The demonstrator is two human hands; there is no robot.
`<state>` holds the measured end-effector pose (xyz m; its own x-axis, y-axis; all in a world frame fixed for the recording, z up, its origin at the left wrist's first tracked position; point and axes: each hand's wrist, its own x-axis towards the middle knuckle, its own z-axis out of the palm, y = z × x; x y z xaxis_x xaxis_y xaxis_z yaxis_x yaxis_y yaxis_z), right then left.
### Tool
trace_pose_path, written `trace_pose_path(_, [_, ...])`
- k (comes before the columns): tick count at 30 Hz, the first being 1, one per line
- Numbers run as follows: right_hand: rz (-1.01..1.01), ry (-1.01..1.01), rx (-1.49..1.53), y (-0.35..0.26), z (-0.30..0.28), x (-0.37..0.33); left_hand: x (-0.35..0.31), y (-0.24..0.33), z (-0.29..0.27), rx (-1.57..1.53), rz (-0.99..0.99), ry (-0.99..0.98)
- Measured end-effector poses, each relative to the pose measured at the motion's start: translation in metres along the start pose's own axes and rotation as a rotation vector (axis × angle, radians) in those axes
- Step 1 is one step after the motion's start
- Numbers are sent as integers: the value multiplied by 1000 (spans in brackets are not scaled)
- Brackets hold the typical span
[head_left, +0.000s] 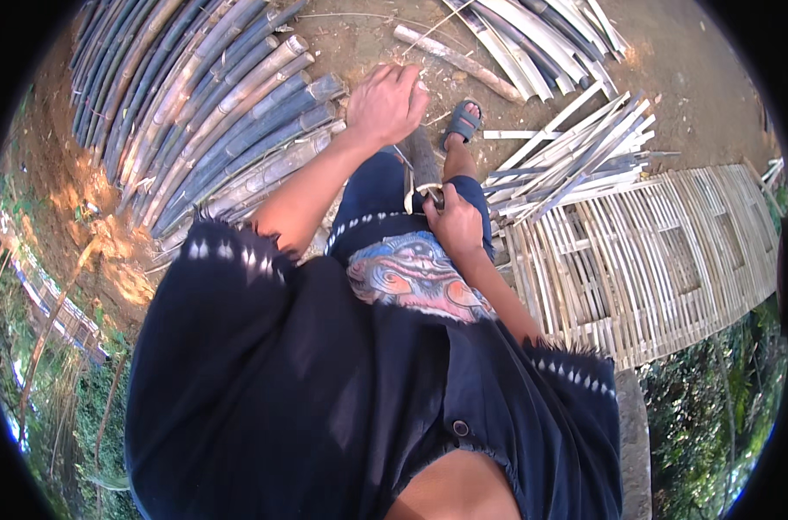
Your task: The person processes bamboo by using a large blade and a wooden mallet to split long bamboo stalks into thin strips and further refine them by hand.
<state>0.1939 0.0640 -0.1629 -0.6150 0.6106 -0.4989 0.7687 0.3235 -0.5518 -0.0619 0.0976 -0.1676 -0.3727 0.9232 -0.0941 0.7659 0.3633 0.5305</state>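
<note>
My left hand (385, 102) is closed, fingers curled down, over the far end of a dark bamboo piece (423, 158) between my legs. Whatever it grips is hidden. My right hand (453, 218) wraps round a short dark handled tool (436, 198), perhaps a knife, against the near, pale cut end of that bamboo. Its blade cannot be made out. Below both hands lies a printed cloth (416, 270) over my lap. One sandalled foot (463, 122) shows on the ground just right of the bamboo.
Dark bamboo poles (199, 108) are stacked at the left. Split bamboo strips (576, 147) lie heaped at the right, with more lengths (533, 39) beyond. A slatted bamboo panel (645, 260) spreads at the right. A loose pole (457, 62) rests on the dirt ahead.
</note>
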Motion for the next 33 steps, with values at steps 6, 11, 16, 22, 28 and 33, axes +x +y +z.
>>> trace_pose_path(6, [-95,-157,-139,45,4,31,-19,-20,46,36,-263,-102])
trace_pose_path(11, [-124,-106,-132,67,11,41,-4,-21,54,-56,-145,10])
trace_pose_path(16, [-29,-138,5,77,15,53,35,-20,66,-77,-16,-6])
trace_pose_path(22, [50,-104,46,91,24,50,36,-18,94,1,-73,-155])
trace_pose_path(28, [37,-120,-22,77,36,65,50,-33,73,-24,-49,-157])
trace_pose_path(33, [-28,-31,78,89,48,59,44,-36,90,19,43,-26])
